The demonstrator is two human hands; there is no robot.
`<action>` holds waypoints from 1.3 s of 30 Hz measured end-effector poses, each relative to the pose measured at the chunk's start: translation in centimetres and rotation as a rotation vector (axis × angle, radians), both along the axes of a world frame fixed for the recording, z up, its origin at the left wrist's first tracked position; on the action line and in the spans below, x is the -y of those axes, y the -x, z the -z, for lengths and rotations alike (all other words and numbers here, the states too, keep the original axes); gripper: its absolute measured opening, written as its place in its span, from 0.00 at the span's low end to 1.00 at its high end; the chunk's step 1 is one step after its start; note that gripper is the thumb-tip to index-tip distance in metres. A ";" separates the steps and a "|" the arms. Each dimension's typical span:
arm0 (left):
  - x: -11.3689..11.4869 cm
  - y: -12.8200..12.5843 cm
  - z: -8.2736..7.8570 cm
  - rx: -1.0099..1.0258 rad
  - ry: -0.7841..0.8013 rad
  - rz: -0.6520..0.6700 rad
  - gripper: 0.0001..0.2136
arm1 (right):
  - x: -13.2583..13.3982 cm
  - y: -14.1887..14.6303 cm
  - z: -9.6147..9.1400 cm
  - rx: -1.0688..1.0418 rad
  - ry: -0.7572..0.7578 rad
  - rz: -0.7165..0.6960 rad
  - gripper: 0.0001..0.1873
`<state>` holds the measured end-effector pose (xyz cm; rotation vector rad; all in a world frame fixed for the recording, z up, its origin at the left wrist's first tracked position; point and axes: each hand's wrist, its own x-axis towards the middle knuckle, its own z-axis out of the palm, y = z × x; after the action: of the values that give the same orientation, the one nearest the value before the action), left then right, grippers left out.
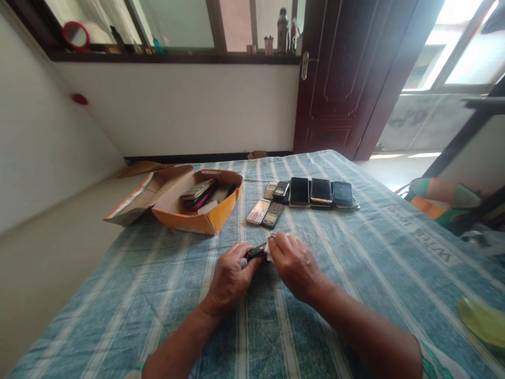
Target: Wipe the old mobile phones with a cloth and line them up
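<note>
My left hand (pixel 232 268) is closed around a small black mobile phone (pixel 256 252), held just above the striped bedspread. Pinched in the fingers of my right hand (pixel 294 263) is a white tissue or cloth (pixel 270 251), pressed against the phone's right end. Just beyond my hands lie a silver keypad phone (pixel 259 211) and a dark keypad phone (pixel 272 215), side by side. Behind them, more phones sit in a row, among them a black touchscreen phone (pixel 299 190) and a second touchscreen phone (pixel 321 190).
An open orange cardboard box (pixel 189 223) with several phones inside stands at the left, its lid (pixel 145 197) folded back. A blue striped bedspread (pixel 177 316) covers the surface. Something yellow (pixel 481 318) lies near the right edge. A dark red door (pixel 343 79) is at the back.
</note>
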<state>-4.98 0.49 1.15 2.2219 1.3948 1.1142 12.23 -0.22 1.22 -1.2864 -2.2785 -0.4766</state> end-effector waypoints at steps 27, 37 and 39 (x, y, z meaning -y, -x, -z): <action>-0.1 -0.5 -0.2 -0.053 0.104 -0.048 0.05 | -3.5 -3.1 1.4 -0.618 0.398 0.138 0.13; -1.8 -2.3 -1.7 -0.203 0.140 -0.002 0.03 | -3.7 -3.0 1.7 -0.648 0.415 0.133 0.13; -2.4 -3.2 -2.0 -0.278 0.151 -0.002 0.03 | -3.6 -2.9 1.8 -0.641 0.399 0.105 0.12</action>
<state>-1.77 2.87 3.15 2.3299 1.5305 0.6928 15.12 3.43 -0.57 -1.4793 -1.8050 0.3445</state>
